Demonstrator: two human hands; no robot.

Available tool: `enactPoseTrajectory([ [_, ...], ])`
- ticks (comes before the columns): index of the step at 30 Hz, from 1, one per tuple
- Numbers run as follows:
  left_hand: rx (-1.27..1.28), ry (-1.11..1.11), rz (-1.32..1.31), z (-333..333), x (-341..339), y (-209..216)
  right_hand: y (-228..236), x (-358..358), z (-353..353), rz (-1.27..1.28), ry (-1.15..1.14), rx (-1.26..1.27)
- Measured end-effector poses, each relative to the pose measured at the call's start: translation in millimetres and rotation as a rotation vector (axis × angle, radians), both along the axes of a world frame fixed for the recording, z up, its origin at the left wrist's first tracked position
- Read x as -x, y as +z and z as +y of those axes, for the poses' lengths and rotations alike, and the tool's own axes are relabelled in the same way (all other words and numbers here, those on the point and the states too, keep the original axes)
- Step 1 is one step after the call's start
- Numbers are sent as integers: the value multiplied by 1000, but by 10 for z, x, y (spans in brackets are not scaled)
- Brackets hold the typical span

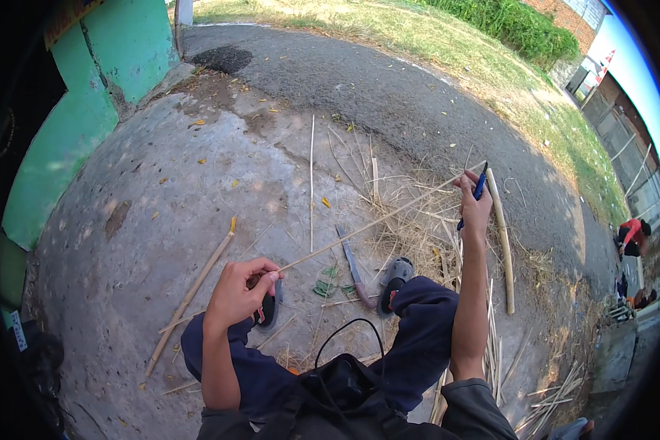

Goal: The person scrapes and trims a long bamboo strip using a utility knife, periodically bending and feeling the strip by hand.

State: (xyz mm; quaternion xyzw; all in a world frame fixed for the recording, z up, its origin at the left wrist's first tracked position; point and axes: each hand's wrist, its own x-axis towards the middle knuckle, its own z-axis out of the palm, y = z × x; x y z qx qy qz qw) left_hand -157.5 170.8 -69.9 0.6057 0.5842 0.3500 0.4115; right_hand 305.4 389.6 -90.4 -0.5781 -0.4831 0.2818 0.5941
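A thin pale bamboo strip is stretched slantwise between my hands, its far end higher at the right. My left hand pinches the near end between thumb and fingers. My right hand is closed at the far end and also holds a slim blue pen with a dark tip. Below the strip, on the concrete between my feet, lies a long-bladed knife with a curved brown handle. Another thin strip lies straight ahead on the ground.
Bamboo poles lie to the left and right. Shavings and split strips litter the ground on the right. A green wall stands at left; an asphalt path runs beyond. Another person in red crouches far right.
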Motion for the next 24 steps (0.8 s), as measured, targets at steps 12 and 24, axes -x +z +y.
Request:
enactPoseTrajectory([
  [12, 5, 234, 235, -35, 427, 142, -281, -1440, 127, 63, -452, -226],
  [24, -193, 388, 462, 116, 251, 31, 73, -255, -193, -571, -189, -16],
])
